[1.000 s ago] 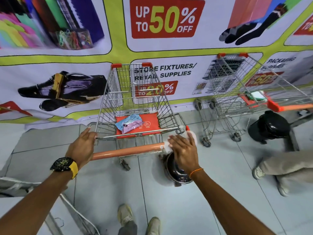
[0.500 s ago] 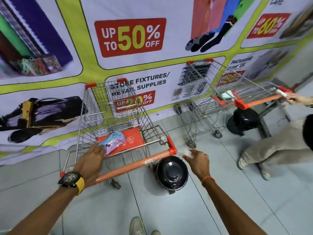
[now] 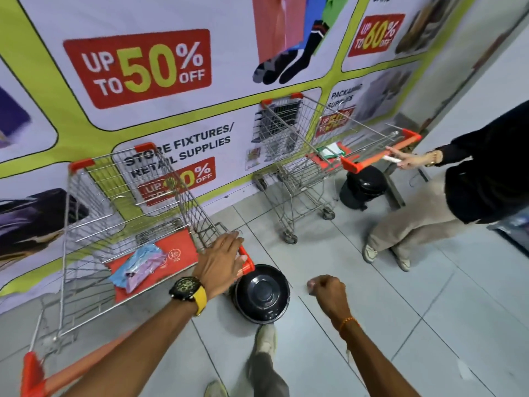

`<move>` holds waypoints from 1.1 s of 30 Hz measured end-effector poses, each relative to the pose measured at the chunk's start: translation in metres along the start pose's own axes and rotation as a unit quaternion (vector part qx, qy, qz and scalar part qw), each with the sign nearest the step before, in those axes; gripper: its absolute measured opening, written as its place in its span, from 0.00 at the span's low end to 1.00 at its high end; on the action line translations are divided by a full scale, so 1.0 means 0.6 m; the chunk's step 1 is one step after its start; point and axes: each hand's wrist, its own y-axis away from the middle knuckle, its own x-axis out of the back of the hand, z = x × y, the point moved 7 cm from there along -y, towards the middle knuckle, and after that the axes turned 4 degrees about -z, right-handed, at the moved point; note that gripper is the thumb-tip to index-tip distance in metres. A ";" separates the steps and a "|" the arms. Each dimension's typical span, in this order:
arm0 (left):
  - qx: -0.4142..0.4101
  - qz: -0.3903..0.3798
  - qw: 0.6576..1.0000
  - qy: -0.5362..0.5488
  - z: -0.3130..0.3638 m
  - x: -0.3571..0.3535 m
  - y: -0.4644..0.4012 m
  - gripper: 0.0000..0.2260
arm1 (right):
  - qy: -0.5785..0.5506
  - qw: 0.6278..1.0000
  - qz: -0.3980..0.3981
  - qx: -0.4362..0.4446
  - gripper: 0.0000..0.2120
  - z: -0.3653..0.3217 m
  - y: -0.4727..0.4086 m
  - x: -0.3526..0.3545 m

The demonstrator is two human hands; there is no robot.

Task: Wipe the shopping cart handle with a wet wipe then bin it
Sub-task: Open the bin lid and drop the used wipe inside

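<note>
Black bin (image 3: 262, 293) lidded, right hand (image 3: 329, 290) fisted beside

Glossy black bin (image 3: 262, 293), wire-metal cart (image 3: 126, 207)

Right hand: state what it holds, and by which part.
The right hand is closed in a fist beside the black bin. A bit of white shows at the knuckles, probably the wipe, but the grip cannot be told.

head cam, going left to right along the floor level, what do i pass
Wet wipe pack in the near cart → left hand on the cart's right corner → black bin → right hand → another person's legs
</note>
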 end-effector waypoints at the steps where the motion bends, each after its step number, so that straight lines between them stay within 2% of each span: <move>1: 0.001 -0.011 1.000 0.015 0.009 -0.009 -0.011 0.25 | 0.003 1.000 -0.002 -0.003 0.11 0.000 -0.003 0.003; 3: 0.011 -0.040 0.998 0.038 0.022 -0.033 -0.025 0.29 | 0.018 1.000 -0.012 0.002 0.08 0.005 -0.017 0.007; 8: 0.041 -0.052 0.996 0.054 0.019 -0.070 -0.039 0.32 | 0.135 0.988 0.028 0.067 0.22 0.018 -0.059 0.011; 11: 0.040 -0.044 0.997 0.055 0.021 -0.066 -0.045 0.34 | 0.103 0.994 0.014 0.044 0.18 0.018 -0.066 0.002; 14: 0.039 -0.029 0.997 0.063 0.025 -0.061 -0.048 0.34 | 0.056 0.998 -0.018 0.022 0.04 0.028 -0.065 -0.017; 15: 0.039 -0.023 0.997 0.065 0.024 -0.059 -0.049 0.34 | 0.045 0.998 -0.030 0.022 0.03 0.032 -0.068 -0.024; 21: 0.055 -0.024 0.996 0.072 0.020 -0.059 -0.044 0.27 | 0.045 0.996 -0.073 0.005 0.15 0.047 -0.083 -0.059; 26: 0.059 -0.024 0.996 0.069 0.018 -0.056 -0.043 0.26 | 0.092 0.994 -0.062 0.002 0.10 0.046 -0.108 -0.079; 29: 0.060 -0.028 0.995 0.068 0.013 -0.058 -0.043 0.26 | 0.110 0.990 -0.086 0.006 0.08 0.032 -0.120 -0.097; 33: 0.058 -0.034 0.996 0.060 0.010 -0.062 -0.042 0.27 | 0.142 0.984 -0.103 0.038 0.12 0.017 -0.126 -0.107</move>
